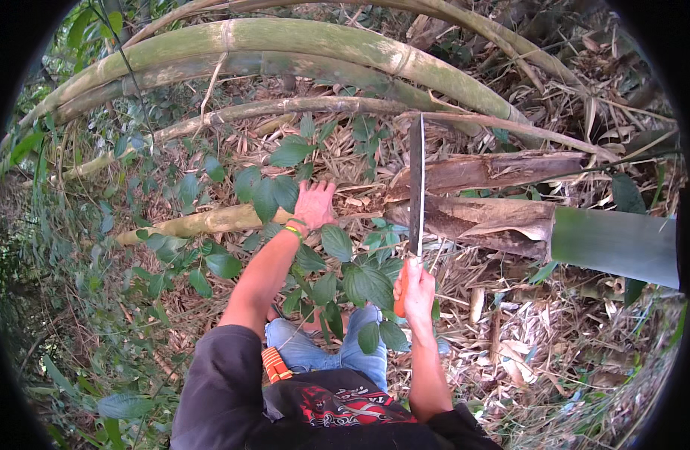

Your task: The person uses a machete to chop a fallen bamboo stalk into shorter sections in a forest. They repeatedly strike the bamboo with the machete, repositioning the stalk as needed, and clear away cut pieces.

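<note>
My right hand (414,292) is closed around the orange handle of a machete (417,180). Its long dark blade points away from me, with a bright edge along the right side. My left hand (315,204), with a yellow-green band at the wrist, lies palm down at the end of a yellowish bamboo stem (210,222), fingers stretched out and a little apart. Broken, splintered wood shows just right of those fingers. A thick green bamboo culm (615,244) comes in from the right, its near end wrapped in a brown dry sheath (495,221) beside the blade.
Thick bamboo culms (315,37) arch across the far side, with a thinner one (285,107) below them. Leafy shoots (367,285) stand between my arms and over my jeans. Dry leaf litter (510,322) covers the ground. An orange sheath-like item (276,365) hangs at my waist.
</note>
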Tool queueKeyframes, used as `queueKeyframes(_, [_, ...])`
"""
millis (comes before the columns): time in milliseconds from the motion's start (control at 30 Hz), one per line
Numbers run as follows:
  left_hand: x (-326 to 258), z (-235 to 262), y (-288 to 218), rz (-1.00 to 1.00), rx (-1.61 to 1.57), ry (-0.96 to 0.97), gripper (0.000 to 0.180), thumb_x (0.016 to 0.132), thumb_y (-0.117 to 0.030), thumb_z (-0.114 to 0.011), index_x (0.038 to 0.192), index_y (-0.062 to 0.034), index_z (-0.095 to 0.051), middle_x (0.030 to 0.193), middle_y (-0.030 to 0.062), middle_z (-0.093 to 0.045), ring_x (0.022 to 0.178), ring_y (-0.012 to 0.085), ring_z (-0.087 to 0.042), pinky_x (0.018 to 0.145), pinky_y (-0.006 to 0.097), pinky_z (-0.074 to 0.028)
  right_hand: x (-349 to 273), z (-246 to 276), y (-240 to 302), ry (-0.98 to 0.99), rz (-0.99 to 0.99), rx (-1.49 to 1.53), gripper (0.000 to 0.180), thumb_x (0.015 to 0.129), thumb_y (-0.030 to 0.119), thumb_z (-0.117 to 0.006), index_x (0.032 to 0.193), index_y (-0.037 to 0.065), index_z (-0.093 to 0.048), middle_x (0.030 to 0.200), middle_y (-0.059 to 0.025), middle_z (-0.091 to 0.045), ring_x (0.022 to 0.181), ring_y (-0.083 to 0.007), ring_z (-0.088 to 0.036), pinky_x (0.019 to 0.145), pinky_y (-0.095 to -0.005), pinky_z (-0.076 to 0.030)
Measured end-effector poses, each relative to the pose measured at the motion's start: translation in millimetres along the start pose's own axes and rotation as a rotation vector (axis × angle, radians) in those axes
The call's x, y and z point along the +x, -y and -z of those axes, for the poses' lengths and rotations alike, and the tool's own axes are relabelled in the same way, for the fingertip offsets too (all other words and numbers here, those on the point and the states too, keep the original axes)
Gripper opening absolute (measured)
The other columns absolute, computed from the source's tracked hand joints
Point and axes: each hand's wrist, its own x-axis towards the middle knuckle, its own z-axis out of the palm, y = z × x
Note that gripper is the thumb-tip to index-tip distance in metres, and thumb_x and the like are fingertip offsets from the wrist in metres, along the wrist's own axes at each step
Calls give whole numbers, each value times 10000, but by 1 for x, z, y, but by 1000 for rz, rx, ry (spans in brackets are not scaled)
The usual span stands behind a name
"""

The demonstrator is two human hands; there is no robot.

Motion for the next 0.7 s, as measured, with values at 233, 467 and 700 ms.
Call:
queueKeyframes(233, [-66,107,-2,-53,-44,-16,999,444,-498,-866,1254,-40,-503,1177,171,-561,1180,382,-546,1078,585,-301,-14,15,19,64,60,59,475,1012,471,-541,838,30,-520,623,-22,-481,479,-106,-476,425,-269,-375])
queueKeyframes(467, [-63,235,42,-188,-337,-181,1054,486,-365,-910,1343,66,-474,1280,288,-556,1185,433,-549,1058,456,-410,-23,-20,50,150,382,202,436,1021,413,-534,805,36,-504,562,-21,-475,455,-99,-448,410,-252,-333])
queueKeyframes(700, [-100,357,62,-183,113,-249,852,506,-406,-892,1156,45,-576,968,201,-675,907,378,-663,839,444,-515,-15,-31,20,233,260,187,456,1036,435,-480,838,25,-496,605,-48,-483,480,-132,-475,436,-280,-383])
